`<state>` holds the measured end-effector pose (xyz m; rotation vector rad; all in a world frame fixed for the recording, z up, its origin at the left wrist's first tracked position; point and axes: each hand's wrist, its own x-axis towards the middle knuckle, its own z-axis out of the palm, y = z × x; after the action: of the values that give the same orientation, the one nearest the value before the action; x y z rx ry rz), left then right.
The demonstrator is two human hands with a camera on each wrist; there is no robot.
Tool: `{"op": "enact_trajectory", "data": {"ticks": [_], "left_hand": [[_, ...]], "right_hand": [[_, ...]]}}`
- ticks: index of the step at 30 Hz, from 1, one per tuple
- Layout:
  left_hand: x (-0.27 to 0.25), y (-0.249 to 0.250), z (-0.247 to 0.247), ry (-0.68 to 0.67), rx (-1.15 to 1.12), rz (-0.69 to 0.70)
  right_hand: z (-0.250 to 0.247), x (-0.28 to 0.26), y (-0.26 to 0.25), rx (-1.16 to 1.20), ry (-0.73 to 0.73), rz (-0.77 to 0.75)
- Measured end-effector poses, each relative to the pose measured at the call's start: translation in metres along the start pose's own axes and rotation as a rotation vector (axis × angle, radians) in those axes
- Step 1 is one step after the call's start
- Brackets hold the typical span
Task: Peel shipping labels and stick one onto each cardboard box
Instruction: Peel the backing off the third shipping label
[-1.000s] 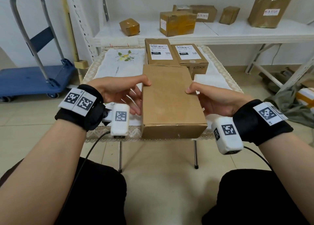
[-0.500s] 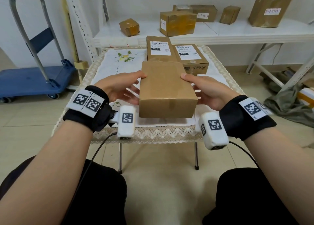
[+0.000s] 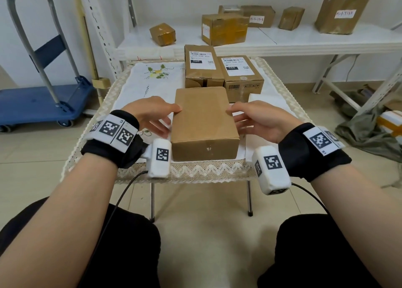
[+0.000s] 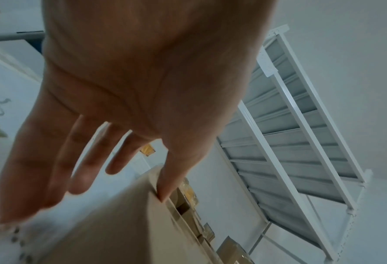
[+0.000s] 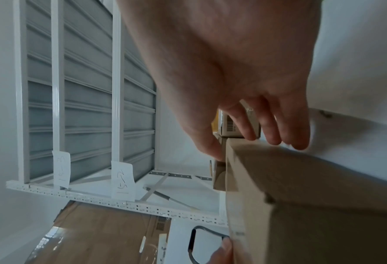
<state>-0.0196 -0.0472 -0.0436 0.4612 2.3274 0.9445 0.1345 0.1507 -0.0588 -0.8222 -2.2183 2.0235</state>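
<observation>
A plain brown cardboard box [image 3: 203, 115] with no label lies flat on the small table [image 3: 195, 170], near its front edge. My left hand [image 3: 152, 113] is at its left side, thumb on the top edge and fingers straight and spread [image 4: 81, 169] beside the box [image 4: 120, 223]. My right hand [image 3: 256, 117] mirrors it on the right, thumb on the top edge, fingers straight along the box [image 5: 312, 196]. Behind stand two boxes [image 3: 201, 70] [image 3: 239, 74] that each carry a white shipping label. A white sheet [image 3: 258, 97] lies behind my right hand.
A white embroidered cloth [image 3: 152, 78] covers the table. Behind it a white shelf [image 3: 282, 41] holds several taped parcels. A blue platform trolley [image 3: 32, 100] stands on the floor at the left, and bags and a parcel [image 3: 389, 122] lie at the right.
The plain box has moved from over the table's front edge forward and down onto the table. Both hands have loosened from gripping its sides to straight fingers.
</observation>
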Motion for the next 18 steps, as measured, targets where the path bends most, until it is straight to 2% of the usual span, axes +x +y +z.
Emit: {"op": "enact_trajectory", "data": {"ticks": [4,7,14,18], "left_hand": [[0.002,0.010,-0.009,0.168,0.011,0.083],[-0.002,0.025,-0.008,0.214,-0.067,0.167],[-0.010,0.057,0.026,0.099,-0.037,0.287],[-0.015,0.069,0.044,0.020,-0.026,0.309]], "right_hand": [[-0.017,-0.001,-0.003,0.098,0.092,0.001],[-0.028,-0.005,-0.003,0.103,0.164,-0.016],[-0.045,-0.011,0.004,0.045,0.279,0.012],[-0.058,-0.015,0.004,0.158,0.315,0.107]]}}
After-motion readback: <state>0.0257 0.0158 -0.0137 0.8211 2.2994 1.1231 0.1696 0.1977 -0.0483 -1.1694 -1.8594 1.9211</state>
